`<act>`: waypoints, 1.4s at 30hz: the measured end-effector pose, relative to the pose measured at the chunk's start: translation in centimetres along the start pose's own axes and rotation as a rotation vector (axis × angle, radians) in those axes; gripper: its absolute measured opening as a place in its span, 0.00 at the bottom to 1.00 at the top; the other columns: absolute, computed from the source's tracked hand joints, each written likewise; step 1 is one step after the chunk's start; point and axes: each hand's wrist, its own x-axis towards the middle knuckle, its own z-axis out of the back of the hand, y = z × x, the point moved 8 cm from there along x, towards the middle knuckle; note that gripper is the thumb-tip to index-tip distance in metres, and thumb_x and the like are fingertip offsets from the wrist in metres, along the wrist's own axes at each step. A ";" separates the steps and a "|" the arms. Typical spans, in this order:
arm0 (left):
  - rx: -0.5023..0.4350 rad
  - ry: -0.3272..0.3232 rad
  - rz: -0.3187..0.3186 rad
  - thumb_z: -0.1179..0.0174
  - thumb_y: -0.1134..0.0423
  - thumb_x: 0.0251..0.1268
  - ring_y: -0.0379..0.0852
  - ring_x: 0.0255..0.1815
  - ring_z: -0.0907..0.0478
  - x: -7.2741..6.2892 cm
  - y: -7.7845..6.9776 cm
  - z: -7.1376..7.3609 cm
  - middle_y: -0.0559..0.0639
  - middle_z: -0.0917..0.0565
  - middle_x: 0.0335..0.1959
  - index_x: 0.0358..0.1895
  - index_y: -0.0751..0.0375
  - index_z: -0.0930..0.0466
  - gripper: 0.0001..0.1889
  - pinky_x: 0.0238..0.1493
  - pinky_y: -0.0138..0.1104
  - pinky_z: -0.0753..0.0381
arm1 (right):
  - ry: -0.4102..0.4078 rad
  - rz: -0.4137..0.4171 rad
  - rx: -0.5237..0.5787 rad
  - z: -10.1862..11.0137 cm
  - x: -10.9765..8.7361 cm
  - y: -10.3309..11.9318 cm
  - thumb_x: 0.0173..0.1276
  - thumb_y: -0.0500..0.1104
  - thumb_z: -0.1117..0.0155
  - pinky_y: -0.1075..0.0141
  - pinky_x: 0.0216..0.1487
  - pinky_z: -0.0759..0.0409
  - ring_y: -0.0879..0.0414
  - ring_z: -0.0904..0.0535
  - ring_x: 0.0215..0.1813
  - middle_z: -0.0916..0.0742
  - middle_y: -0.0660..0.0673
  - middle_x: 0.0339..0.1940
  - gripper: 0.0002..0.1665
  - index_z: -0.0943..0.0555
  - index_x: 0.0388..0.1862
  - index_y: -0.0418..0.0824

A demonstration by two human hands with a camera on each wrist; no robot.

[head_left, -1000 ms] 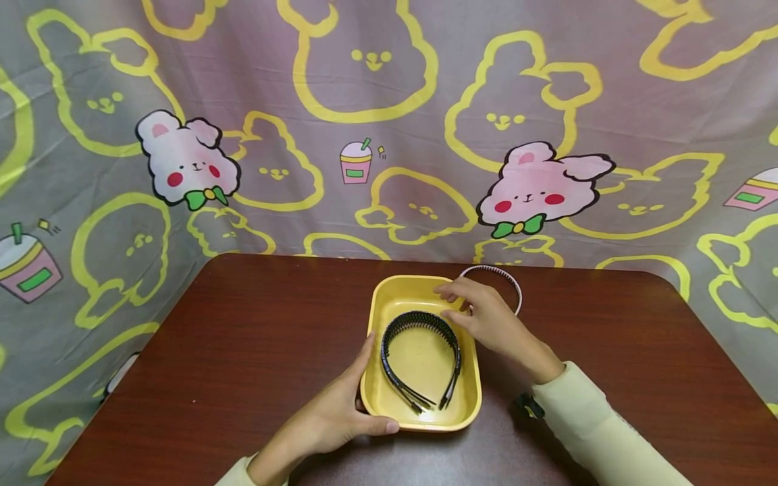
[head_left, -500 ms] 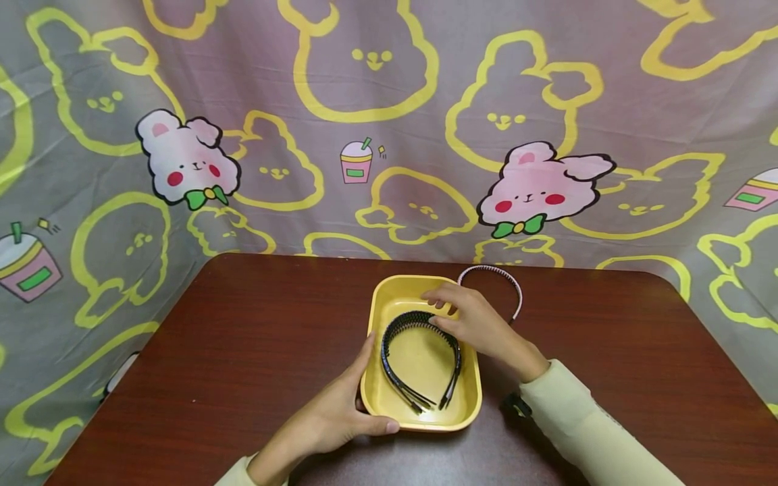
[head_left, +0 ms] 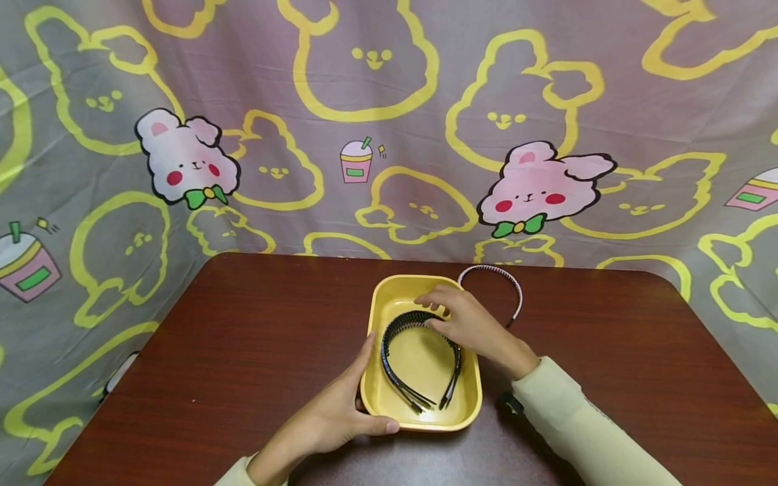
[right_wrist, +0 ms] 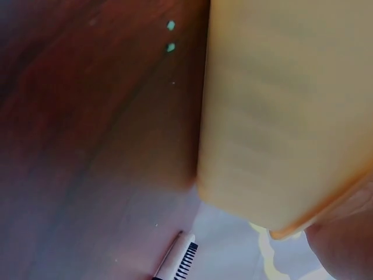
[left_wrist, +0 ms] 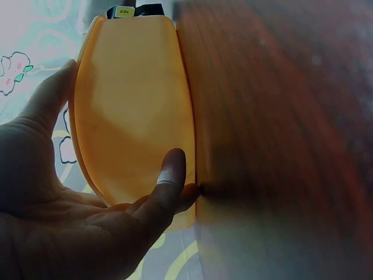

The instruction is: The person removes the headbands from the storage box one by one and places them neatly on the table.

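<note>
- Yellow tray [head_left: 395,290]: its near left corner was gripped by the left hand [head_left: 340,412], thumb at the near end, fingers along the side.
- Right hand [head_left: 464,320] extended over the right rim, fingers spread and loosely bent, thumb near the dark headbands [head_left: 401,322]; contact could not be confirmed.
- Dark headbands lay nested inside the tray, tips nearward.
- Step in hand, as judged: placing or adjusting headbands. Next move appeared to call for steady tray support and light fingertip control.
- Pale headband [head_left: 519,295] lay on the table [head_left: 273,337], just beside the tray's far right corner.
</note>
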 end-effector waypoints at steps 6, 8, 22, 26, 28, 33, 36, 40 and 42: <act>0.002 -0.001 0.009 0.17 0.54 0.52 0.53 0.76 0.34 0.0 0.0 0.0 0.60 0.49 0.87 0.88 0.46 0.66 0.70 0.75 0.27 0.41 | 0.019 -0.021 -0.032 -0.4 0.1 -0.2 0.63 0.31 0.24 0.59 0.45 0.17 0.51 0.16 0.43 0.11 0.43 0.42 0.16 0.12 0.50 0.35; 0.011 -0.003 0.014 0.17 0.54 0.52 0.54 0.77 0.36 0.0 0.0 0.0 0.61 0.48 0.87 0.88 0.45 0.66 0.70 0.77 0.32 0.41 | 0.023 -0.024 -0.042 -0.5 0.2 -0.3 0.64 0.31 0.25 0.59 0.45 0.17 0.51 0.17 0.42 0.11 0.44 0.42 0.16 0.12 0.51 0.36; 0.010 0.002 0.024 0.17 0.53 0.52 0.54 0.81 0.40 0.0 0.0 0.0 0.60 0.50 0.87 0.88 0.47 0.66 0.70 0.78 0.34 0.43 | 0.017 -0.019 -0.099 -0.9 0.5 -0.5 0.62 0.32 0.24 0.61 0.41 0.19 0.53 0.18 0.39 0.12 0.44 0.39 0.15 0.11 0.49 0.38; 0.007 0.004 0.023 0.17 0.53 0.52 0.54 0.80 0.40 0.0 0.0 0.0 0.61 0.50 0.87 0.88 0.48 0.66 0.70 0.77 0.30 0.43 | 0.023 -0.032 -0.104 -0.9 0.4 -0.4 0.62 0.32 0.24 0.62 0.40 0.19 0.54 0.18 0.39 0.13 0.46 0.38 0.15 0.11 0.49 0.39; 0.012 0.001 0.025 0.17 0.53 0.52 0.55 0.81 0.41 0.0 0.0 0.0 0.61 0.50 0.87 0.88 0.48 0.66 0.70 0.79 0.34 0.43 | 0.028 -0.042 -0.107 -0.9 0.4 -0.4 0.62 0.32 0.24 0.62 0.40 0.19 0.54 0.18 0.39 0.13 0.47 0.38 0.15 0.11 0.49 0.40; 0.010 -0.002 0.022 0.17 0.53 0.51 0.54 0.81 0.40 0.0 -0.1 0.0 0.61 0.49 0.86 0.88 0.48 0.66 0.70 0.79 0.35 0.44 | 0.035 -0.064 -0.109 -0.8 0.4 -0.4 0.63 0.33 0.24 0.63 0.39 0.20 0.55 0.18 0.40 0.12 0.47 0.39 0.15 0.10 0.49 0.40; 0.005 -0.002 0.023 0.17 0.54 0.51 0.54 0.80 0.39 0.0 -0.1 0.0 0.62 0.48 0.86 0.88 0.48 0.66 0.70 0.79 0.35 0.44 | 0.037 -0.071 -0.111 -0.8 0.5 -0.3 0.64 0.32 0.25 0.63 0.40 0.20 0.56 0.18 0.40 0.13 0.48 0.39 0.15 0.10 0.50 0.41; 0.009 -0.005 0.030 0.17 0.53 0.51 0.55 0.82 0.41 0.0 -0.2 0.1 0.62 0.48 0.86 0.88 0.47 0.66 0.70 0.80 0.40 0.45 | 0.038 -0.071 -0.114 -0.7 0.5 -0.2 0.64 0.31 0.26 0.64 0.40 0.20 0.56 0.18 0.40 0.13 0.48 0.38 0.15 0.10 0.49 0.41; 0.006 -0.003 0.031 0.17 0.53 0.51 0.55 0.81 0.41 0.0 -0.1 0.0 0.62 0.48 0.86 0.88 0.47 0.66 0.70 0.80 0.39 0.44 | 0.036 -0.070 -0.113 -0.7 0.5 -0.2 0.64 0.31 0.26 0.64 0.40 0.20 0.56 0.18 0.40 0.13 0.48 0.38 0.15 0.10 0.48 0.42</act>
